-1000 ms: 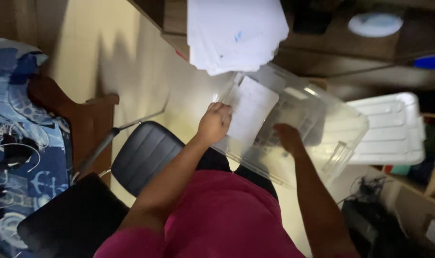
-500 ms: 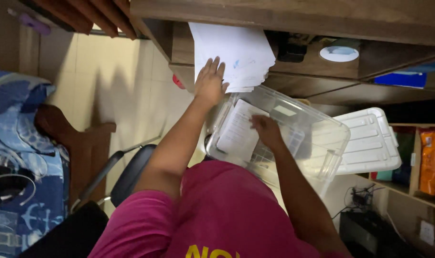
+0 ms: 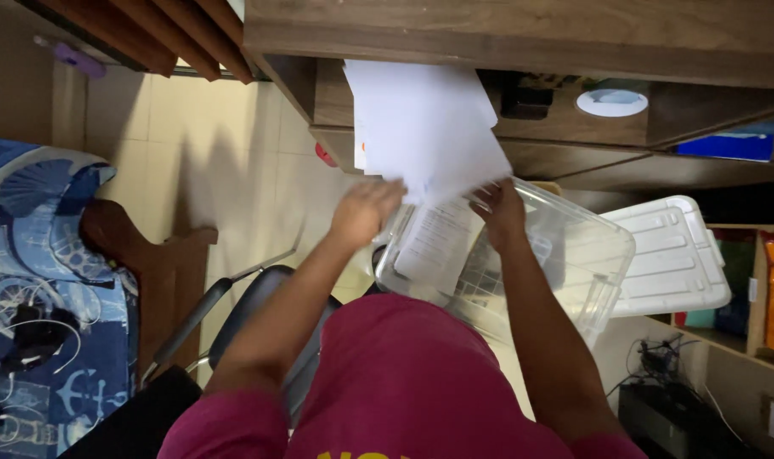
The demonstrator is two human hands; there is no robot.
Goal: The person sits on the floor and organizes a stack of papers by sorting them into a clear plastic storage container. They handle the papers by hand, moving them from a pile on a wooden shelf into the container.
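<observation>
Both hands are raised over a clear rectangular plastic storage bin (image 3: pixel 565 255) that rests against the person's lap, just below the edge of a dark wooden worktop (image 3: pixel 523 34). The left hand (image 3: pixel 366 212) is spread, fingers loosely extended, its fingertips at the lower left edge of a stack of white paper sheets (image 3: pixel 425 127); motion blur prevents confirming whether it grips the sheets or merely touches them. The right hand (image 3: pixel 499 212) is curled with its fingers bent at the lower right edge of the same stack and appears to be grasping it. The stack is tilted, its upper part lying against the worktop's front and its lower edge over the bin's open mouth.

Inside the bin a printed white document (image 3: pixel 438 242) stands tilted against the near wall, directly under the hands. A white ribbed plastic lid (image 3: pixel 672 259) lies just beside the bin on its right, touching or nearly touching it. A round white disc-shaped object (image 3: pixel 612 102) sits in a recess of the worktop, well apart from the hands.

To the left, a black chair with a metal frame (image 3: pixel 242 314) stands on the pale tiled floor (image 3: pixel 209 170). Further left lies a blue patterned bedsheet (image 3: pixel 39 280). The person wears a maroon shirt (image 3: pixel 404 382).
</observation>
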